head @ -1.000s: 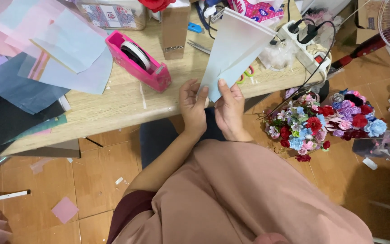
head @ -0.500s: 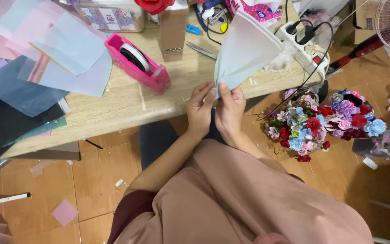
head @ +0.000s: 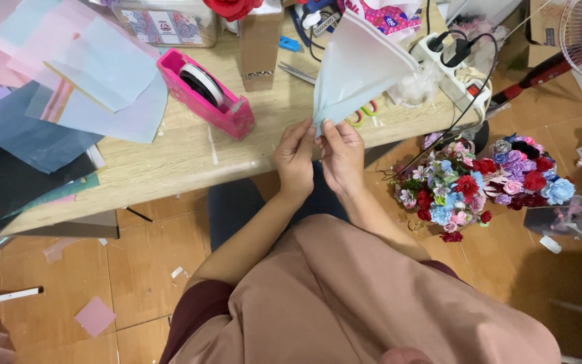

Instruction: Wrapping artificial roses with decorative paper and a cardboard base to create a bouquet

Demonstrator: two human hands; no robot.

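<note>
Pale blue paper sheet (head: 362, 64), rolled cone-like, is pinched at its tip by both hands, left hand (head: 296, 158) and right hand (head: 342, 156); a tight, even pinch there would likely keep it from unrolling.

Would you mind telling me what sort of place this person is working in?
Most likely a home craft or paper-flower workspace. Loose coloured paper sheets cover a wooden table beside a pink tape dispenser, and a bouquet of handmade flowers sits on the floor. Both hands pinch a pale blue paper sheet.
</note>
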